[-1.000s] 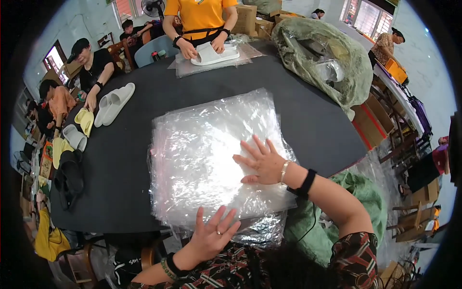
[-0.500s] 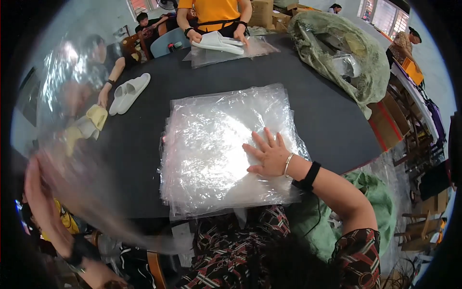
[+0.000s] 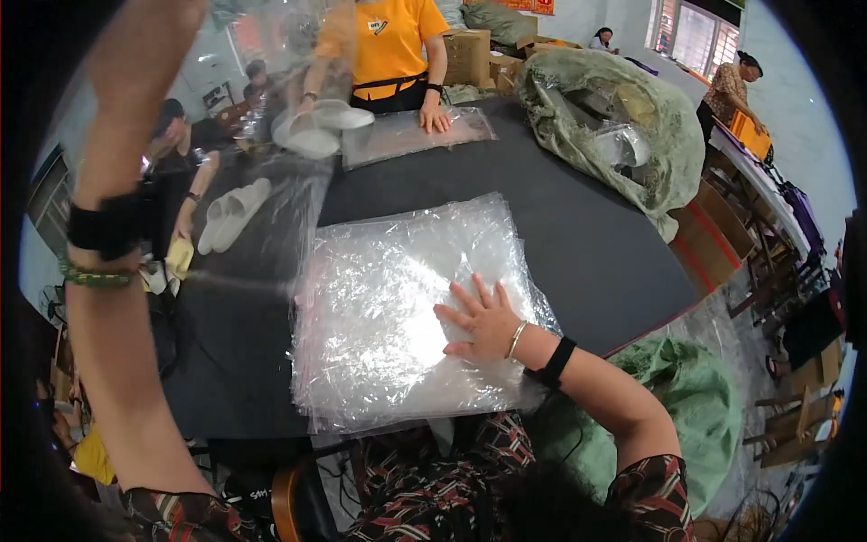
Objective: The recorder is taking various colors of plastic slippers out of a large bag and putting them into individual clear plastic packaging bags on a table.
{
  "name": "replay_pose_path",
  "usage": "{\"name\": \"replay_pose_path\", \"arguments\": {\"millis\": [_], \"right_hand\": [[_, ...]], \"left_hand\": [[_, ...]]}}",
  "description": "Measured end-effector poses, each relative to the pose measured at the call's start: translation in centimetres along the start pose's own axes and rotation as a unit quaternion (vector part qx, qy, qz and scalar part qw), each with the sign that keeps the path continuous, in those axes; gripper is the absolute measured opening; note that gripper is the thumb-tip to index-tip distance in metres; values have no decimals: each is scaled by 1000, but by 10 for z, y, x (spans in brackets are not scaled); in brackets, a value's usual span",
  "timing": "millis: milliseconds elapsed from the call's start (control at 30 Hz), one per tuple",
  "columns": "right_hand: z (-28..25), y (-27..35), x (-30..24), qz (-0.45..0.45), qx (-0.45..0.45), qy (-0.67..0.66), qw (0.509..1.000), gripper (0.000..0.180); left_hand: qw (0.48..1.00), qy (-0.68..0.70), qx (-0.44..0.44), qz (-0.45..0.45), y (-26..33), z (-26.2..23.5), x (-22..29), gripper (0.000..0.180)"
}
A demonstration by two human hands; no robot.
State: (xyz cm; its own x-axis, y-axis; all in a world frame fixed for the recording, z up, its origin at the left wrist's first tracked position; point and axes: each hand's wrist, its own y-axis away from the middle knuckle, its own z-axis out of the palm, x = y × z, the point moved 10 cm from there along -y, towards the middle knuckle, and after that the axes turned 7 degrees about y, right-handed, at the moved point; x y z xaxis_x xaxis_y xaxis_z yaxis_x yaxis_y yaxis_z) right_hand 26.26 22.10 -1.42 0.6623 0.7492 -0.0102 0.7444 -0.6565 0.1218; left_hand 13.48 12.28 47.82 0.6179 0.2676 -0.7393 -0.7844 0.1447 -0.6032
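Observation:
My right hand lies flat with spread fingers on a stack of clear plastic bags in the middle of the table. My left hand, blurred and partly cut off by the upper left edge, is raised high. From it a loose clear plastic bag hangs over the left side of the table; its fingers appear closed on the bag, though blur hides the exact grip. Through the film I see a pair of pale slippers on the tabletop.
Across the dark table, a person in an orange shirt holds white slippers beside plastic bags. Another person handles a yellow slipper at left. A green sack stands far right, another green sack near right.
My left hand has swung up from the lower left, drawing the plastic bag upward. My right hand stays on the stack. The person opposite has lifted the white slippers and moved them left.

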Motion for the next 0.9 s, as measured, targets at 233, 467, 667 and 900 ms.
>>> {"name": "replay_pose_path", "arguments": {"millis": [233,467,667,900], "right_hand": [[6,3,13,9,-7,-12,1000,86],[-26,28,46,-71,84,-262,959,65],[-55,73,123,154,216,-631,729,41],[-135,88,59,85,350,-163,918,52]], "left_hand": [[886,390,-221,-115,66,-45,228,25],[739,516,-419,-112,172,-109,345,34],[715,580,-376,-100,181,-139,343,35],[688,599,-377,-160,193,-152,353,33]]}}
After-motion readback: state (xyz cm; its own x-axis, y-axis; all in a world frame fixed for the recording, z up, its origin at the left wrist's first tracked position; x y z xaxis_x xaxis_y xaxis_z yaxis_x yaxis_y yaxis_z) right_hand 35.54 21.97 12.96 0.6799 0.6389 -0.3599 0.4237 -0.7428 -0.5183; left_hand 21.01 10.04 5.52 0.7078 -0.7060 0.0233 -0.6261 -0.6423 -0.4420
